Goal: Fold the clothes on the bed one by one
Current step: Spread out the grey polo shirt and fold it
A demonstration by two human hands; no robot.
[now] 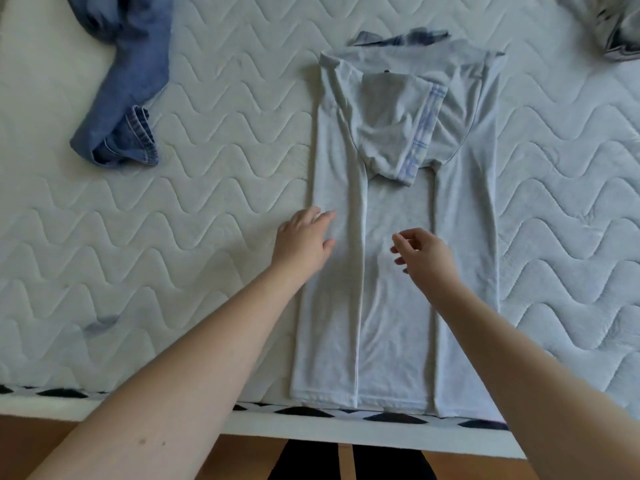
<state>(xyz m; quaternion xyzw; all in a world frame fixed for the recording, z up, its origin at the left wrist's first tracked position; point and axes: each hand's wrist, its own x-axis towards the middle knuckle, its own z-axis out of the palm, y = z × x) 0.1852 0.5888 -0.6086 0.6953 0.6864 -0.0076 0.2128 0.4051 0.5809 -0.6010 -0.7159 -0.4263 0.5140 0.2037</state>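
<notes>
A light grey T-shirt [398,289] lies flat on the quilted white mattress [214,202], both long sides folded inward into a narrow strip. A sleeve with blue stripes [420,133] lies across its upper part. My left hand [303,242] rests flat with straight fingers on the shirt's left folded edge. Over the shirt's middle hovers my right hand [424,254], fingers loosely curled and holding nothing.
Crumpled blue jeans [128,88] lie at the upper left of the mattress. A grey garment [620,26] sits at the top right corner. The bed's near edge [311,424] runs just below the shirt's hem, with wooden floor beneath.
</notes>
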